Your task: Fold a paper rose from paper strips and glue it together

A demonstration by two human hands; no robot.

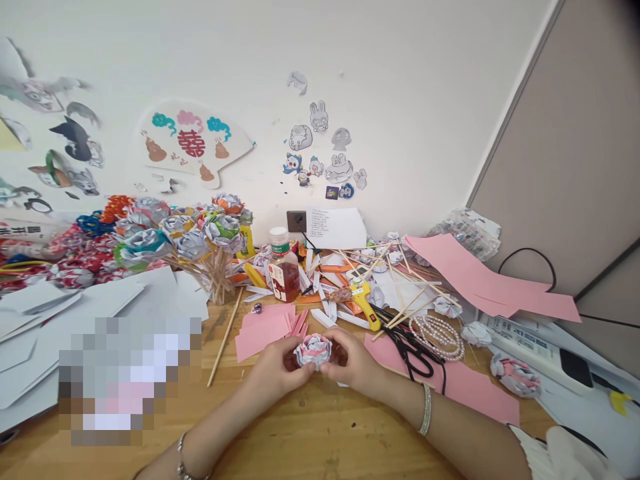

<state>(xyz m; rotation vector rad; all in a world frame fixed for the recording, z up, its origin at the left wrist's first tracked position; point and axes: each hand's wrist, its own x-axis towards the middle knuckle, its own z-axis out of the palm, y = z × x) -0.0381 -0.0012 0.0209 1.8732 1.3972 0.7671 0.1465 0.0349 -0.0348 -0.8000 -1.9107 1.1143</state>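
Between my two hands is a paper flower point(313, 351) with white outer petals and pink inner ones, held just above the wooden table. My left hand point(277, 365) has its fingers curled round the flower's left side, thumb at the front edge. From the right, my right hand point(353, 363) grips the same flower, its thumb near the other thumb. Behind the hands lie pink paper sheets point(263, 327) and cut pink strips point(300, 323). The underside of the flower is hidden.
A yellow glue gun point(367, 305), black scissors point(413, 353) and a pearl strand point(437, 337) lie right of centre. A bottle point(283, 270) stands behind. Paper flowers on sticks point(190, 233) stand left, near white sheets point(115, 300). One wooden stick point(225, 340) lies nearby.
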